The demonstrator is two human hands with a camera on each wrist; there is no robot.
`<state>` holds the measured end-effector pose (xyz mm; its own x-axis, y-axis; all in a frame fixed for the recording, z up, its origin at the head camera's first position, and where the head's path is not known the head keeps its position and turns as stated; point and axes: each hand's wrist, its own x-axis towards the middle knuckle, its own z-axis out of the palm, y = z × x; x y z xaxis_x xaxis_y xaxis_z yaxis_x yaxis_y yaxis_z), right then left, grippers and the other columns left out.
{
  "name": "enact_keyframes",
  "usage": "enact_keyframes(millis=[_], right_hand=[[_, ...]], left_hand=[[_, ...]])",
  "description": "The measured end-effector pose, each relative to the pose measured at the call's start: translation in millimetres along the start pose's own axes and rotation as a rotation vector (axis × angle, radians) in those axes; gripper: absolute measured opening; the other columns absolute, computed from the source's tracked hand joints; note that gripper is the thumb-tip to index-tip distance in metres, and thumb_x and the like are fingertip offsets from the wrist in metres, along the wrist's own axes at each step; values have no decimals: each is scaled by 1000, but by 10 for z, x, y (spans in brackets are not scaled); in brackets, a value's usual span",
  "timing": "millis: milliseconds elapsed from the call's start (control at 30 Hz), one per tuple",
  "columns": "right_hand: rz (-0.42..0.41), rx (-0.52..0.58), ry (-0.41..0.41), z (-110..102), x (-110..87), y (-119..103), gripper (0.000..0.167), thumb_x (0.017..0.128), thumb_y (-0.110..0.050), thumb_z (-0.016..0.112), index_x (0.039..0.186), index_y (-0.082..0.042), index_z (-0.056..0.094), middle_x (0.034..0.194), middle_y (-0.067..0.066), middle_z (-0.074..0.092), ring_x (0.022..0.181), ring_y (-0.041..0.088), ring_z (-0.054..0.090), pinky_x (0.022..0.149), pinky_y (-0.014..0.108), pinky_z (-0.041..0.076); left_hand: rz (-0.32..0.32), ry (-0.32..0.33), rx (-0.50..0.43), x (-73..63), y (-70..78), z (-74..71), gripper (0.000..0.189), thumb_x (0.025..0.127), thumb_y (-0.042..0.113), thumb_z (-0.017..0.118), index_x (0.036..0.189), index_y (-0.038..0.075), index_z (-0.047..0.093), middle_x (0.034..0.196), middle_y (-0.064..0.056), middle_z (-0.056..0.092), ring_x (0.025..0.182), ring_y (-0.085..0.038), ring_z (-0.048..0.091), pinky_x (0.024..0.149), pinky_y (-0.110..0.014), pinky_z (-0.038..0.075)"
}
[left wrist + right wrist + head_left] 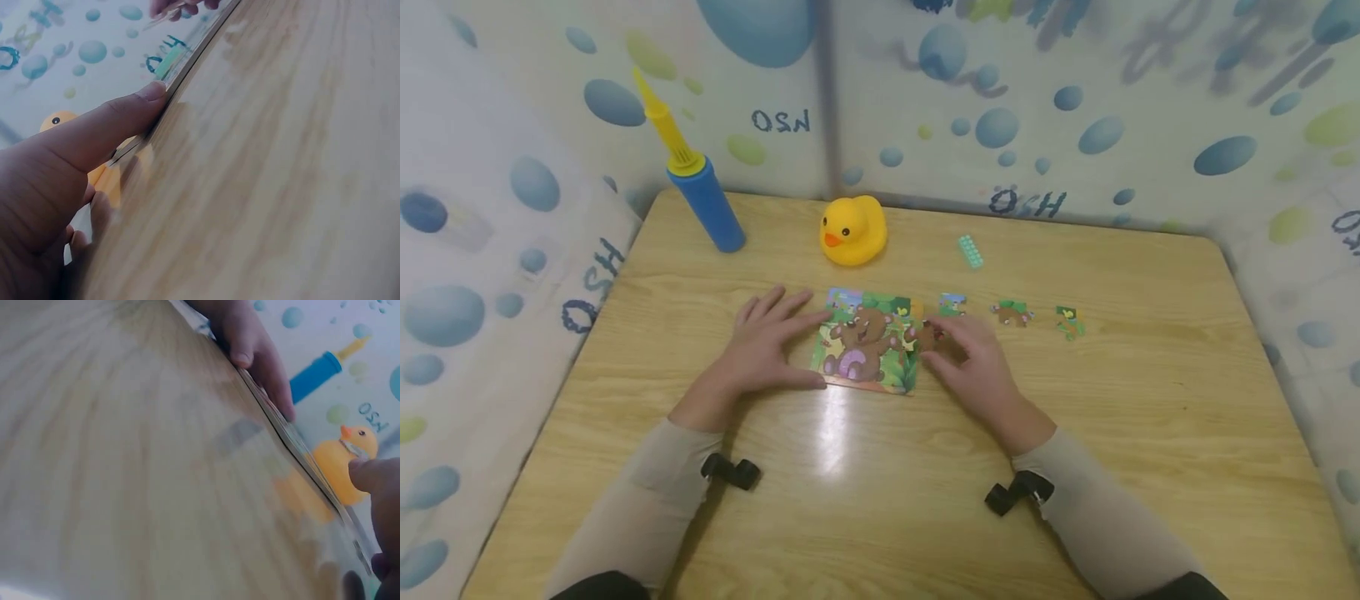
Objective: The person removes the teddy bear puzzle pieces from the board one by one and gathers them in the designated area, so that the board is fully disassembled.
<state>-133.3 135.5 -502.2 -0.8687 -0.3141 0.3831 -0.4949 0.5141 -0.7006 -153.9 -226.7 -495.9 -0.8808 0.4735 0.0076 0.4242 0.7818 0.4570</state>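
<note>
A jigsaw puzzle (859,350) with a brown bear picture lies flat on the table between both hands. My left hand (760,346) has its fingers spread, with the thumb and index finger touching the puzzle's left side. In the left wrist view its thumb (119,122) lies straight along the edge. At the puzzle's right side my right hand (983,367) pinches a brown puzzle piece (929,337) between thumb and fingers. Beyond that hand lie three loose pieces in a row: a blue one (952,303), a brown-and-green one (1012,313) and a green one (1067,322).
A yellow rubber duck (854,232) sits behind the puzzle. To its left a blue hand pump (707,204) with a yellow nozzle stands upright. A small mint-green studded block (971,252) lies at the back. Patterned curtains (1045,100) enclose the wooden table (880,517).
</note>
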Motion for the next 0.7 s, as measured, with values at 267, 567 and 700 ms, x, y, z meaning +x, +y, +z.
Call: enact_keyframes(millis=[267,567,700], right_hand=[[8,-145,-11,-252,-110,159,49,90,-10,87,135,-1,69,127,14,69,123,36,55,108,54,39],[-37,-184,-16,-296,-174,206,46,87,-14,88,127,1,72,122,16,65,116,38,52,103,54,36],[2,-184,-25,-317,-241,208,45,86,-17,88,125,0,74,122,15,67,117,38,52,103,54,35]], left_hand=[[-41,0,-5,18,31,6,106,67,80,85,157,32,56,175,-7,28,162,-43,6,124,-69,0],[-62,3,-27,16,54,-13,104,65,79,88,154,32,60,175,-6,28,162,-42,7,125,-68,0],[-56,7,-28,13,49,-22,105,64,81,86,154,33,59,175,-7,28,162,-42,8,124,-68,0]])
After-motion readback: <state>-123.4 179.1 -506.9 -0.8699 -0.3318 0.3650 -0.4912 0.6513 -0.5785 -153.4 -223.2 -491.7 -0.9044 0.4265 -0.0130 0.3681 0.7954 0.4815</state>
